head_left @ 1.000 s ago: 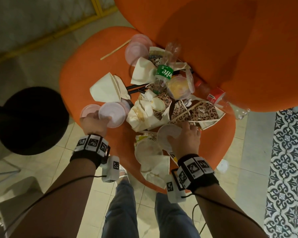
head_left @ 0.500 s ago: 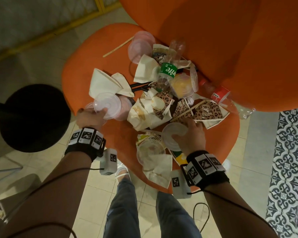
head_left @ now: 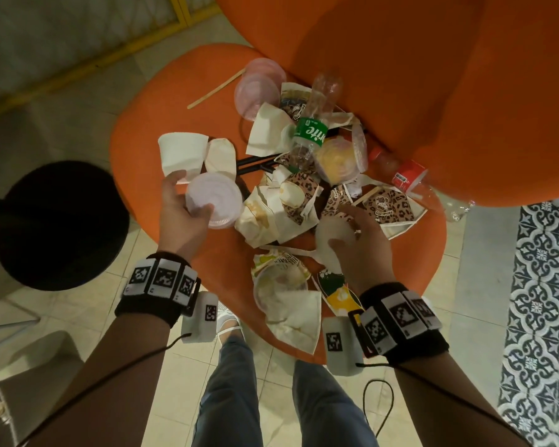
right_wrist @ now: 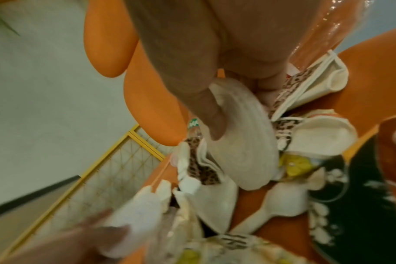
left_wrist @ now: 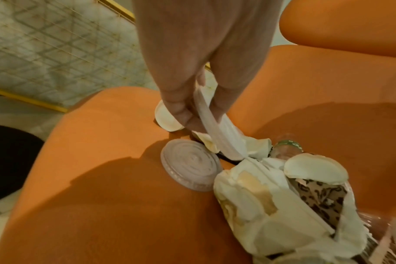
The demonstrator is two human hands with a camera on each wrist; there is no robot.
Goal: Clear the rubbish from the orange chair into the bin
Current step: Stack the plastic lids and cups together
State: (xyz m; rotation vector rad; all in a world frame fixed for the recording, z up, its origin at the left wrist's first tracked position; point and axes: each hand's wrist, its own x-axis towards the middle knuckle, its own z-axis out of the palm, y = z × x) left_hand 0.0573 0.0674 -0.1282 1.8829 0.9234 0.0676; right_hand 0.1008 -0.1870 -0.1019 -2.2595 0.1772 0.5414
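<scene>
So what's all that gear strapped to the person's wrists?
Both arms are bare, no sleeves. The left hand and right hand each have a black wristband carrying white blocks printed with black square codes. A small white box with another code hangs under each wrist, and thin black cables trail back along the forearms.

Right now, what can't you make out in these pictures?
- Bin: the dark round shape at the head view's left may be it; unclear.
- Red-label bottle: its far end is blurred.
- Left hand holds a lid; the wrist view shows only its edge.
- Right wrist view: bottom blurred.
</scene>
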